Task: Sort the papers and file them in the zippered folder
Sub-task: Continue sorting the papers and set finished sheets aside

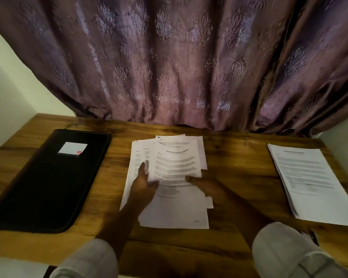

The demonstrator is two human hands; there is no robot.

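Note:
A loose, fanned pile of printed papers (175, 209) lies in the middle of the wooden desk (239, 169). My left hand (144, 182) rests on the pile's left part, its thumb under the lifted top sheet (175, 163). My right hand (205, 187) pinches the bottom edge of that same sheet, which is raised off the pile. A neater stack of papers (309, 181) lies at the right side of the desk. The black zippered folder (46, 183) lies closed at the left, with a white label (72, 148) on its cover.
A purple patterned curtain (173, 61) hangs right behind the desk's far edge. White walls flank the desk on both sides. A dark pen-like object (313, 236) lies near the front edge by my right sleeve.

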